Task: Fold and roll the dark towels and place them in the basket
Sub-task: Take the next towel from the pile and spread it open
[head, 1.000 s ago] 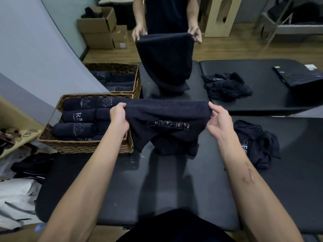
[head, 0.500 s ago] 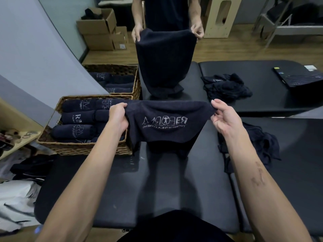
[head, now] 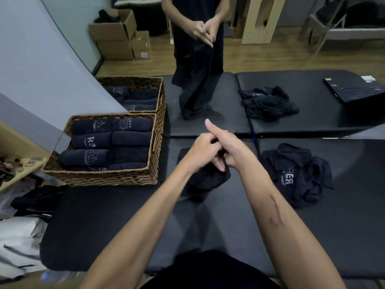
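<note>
Both hands meet above the black padded tabletop (head: 104,226): the left hand (head: 203,150) and right hand (head: 228,147) each pinch the folded dark towel (head: 205,178), hanging beside the wicker basket (head: 108,176). Uneven edges could likely loosen the roll.

a gym or studio back room: black padded tables (head: 208,215) pushed together, wicker baskets (head: 108,176) of rolled towels (head: 91,140) printed with a fitness logo. cardboard boxes (head: 116,36) sit stacked on the wood floor (head: 260,59).
</note>
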